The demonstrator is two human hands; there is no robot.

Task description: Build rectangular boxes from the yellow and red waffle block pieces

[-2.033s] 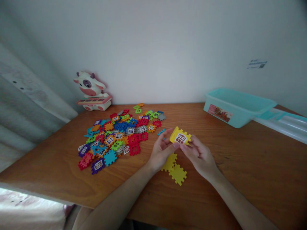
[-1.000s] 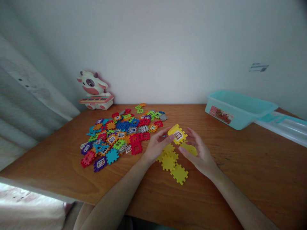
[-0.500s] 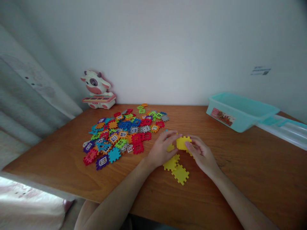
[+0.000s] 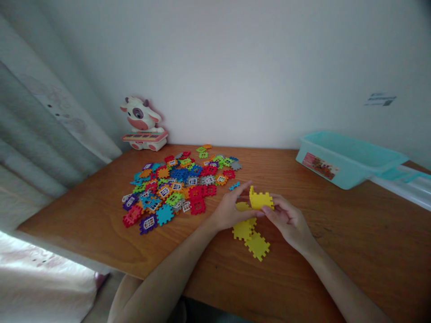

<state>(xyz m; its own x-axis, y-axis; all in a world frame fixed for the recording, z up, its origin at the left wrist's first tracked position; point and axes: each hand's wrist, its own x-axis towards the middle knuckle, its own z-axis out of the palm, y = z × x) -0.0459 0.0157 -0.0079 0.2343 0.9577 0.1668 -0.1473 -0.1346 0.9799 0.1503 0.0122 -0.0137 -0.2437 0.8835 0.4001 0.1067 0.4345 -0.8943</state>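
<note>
left hand [image 4: 228,211] + right hand [image 4: 290,221]: fingers clamped on upright yellow toothed plastic tile [image 4: 261,200] | flat yellow tiles [image 4: 251,237] below on wood-grain bench [image 4: 336,242]

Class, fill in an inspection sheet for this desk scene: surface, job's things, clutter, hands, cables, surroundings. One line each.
Surface: wooden table, bare grain in front.
Job's things: yellow tile assembly held upright; flat yellow tiles lying joined below it.
Clutter: pile of coloured tiles at left; teal bin and its lid at right.
Hands: left hand and right hand both grip the yellow tile assembly.
Cables: nothing seen.
Surroundings: cow toy by the white wall; curtain at left.
</note>
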